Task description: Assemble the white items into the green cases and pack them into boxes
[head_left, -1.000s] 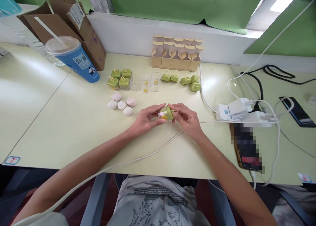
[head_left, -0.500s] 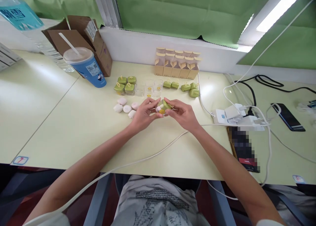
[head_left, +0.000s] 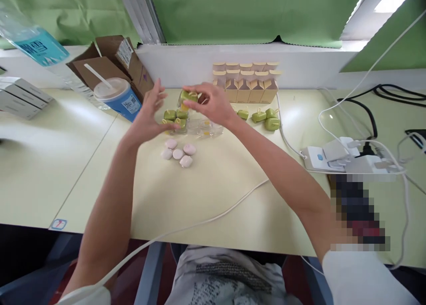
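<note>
My right hand (head_left: 214, 103) pinches a small clear case with a green looped lid (head_left: 187, 96), raised just behind a cluster of similar green-lidded cases (head_left: 181, 114). To the left of that cluster is my left hand (head_left: 146, 118), open, fingers raised and thumb stretched towards the front cases. Whether the thumb touches them I cannot tell. Clear cups with yellow marks (head_left: 206, 128) stand to the right of the cluster. Separate green lids (head_left: 272, 124) lie farther right, some partly behind my right wrist. Several pale pink rounded pieces (head_left: 178, 154) lie in front.
Small open tan boxes (head_left: 256, 91) stand in a row against the wall. At the left are a blue cup with a straw (head_left: 124, 101), a brown carton (head_left: 115, 61) and a water bottle (head_left: 43, 47). A white power strip (head_left: 316, 158) and cables lie right; a white cable (head_left: 213, 218) crosses the front.
My right hand has carried the green-lidded case back and left, to above the cluster. My left hand has let go of it, moved left and opened. The view has shifted slightly.
</note>
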`<state>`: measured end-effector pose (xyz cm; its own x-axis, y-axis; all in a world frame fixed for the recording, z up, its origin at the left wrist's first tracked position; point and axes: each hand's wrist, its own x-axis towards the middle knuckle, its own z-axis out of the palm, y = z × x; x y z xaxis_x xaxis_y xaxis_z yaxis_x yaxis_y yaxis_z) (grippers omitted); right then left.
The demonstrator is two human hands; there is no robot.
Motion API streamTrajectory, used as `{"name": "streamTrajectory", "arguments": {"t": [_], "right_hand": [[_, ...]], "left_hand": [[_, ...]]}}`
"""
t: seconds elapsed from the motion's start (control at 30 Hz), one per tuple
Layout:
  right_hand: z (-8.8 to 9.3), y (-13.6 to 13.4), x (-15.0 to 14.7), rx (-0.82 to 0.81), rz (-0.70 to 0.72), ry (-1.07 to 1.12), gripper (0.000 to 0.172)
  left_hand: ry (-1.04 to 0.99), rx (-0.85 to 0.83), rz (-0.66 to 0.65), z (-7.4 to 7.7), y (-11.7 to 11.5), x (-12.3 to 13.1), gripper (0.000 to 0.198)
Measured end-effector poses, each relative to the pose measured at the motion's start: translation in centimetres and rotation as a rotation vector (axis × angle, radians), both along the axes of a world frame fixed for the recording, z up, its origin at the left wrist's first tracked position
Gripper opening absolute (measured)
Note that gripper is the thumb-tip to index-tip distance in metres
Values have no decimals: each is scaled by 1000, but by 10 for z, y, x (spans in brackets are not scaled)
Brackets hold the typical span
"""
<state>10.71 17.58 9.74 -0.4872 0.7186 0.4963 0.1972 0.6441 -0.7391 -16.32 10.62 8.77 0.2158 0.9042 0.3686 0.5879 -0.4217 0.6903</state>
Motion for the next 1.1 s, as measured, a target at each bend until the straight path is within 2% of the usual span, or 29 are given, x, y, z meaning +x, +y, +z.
{"name": "streamTrajectory", "arguments": {"t": [0.07,0.13,0.23,0.33,0.43,0.57,0.73,0.87,0.93,1.0,1.1], "right_hand": [[8,26,-14,27,-141,-168,47],[11,43,-25,23,-218,-364,51],[4,54,-35,33,-235,-602,49],[-6,54,-39,34,-202,-703,49],[-14,54,-37,-9,-146,-716,49],[-18,52,-28,-68,-77,-703,49],[-16,45,-18,-44,27,-669,42],[-16,39,-14,-57,74,-630,50],[-17,38,-11,-41,46,-583,52],[-19,36,-5,-26,-48,-536,48],[-22,34,10,-25,-184,-465,45]], "left_hand": [[248,-149,58,16,12,-24,141],[373,-294,73,18,24,-35,150],[305,-345,28,-3,40,-31,153],[149,-369,-42,-25,49,-20,150],[111,-390,-71,-33,53,-17,144],[147,-424,-72,-29,55,-23,138],[214,-429,-57,-28,56,-23,131],[105,-457,-105,-24,49,-18,135],[0,-444,-89,-24,46,-16,128],[-101,-381,2,-28,47,-14,116],[-306,-292,156,-40,52,-9,112]]}}
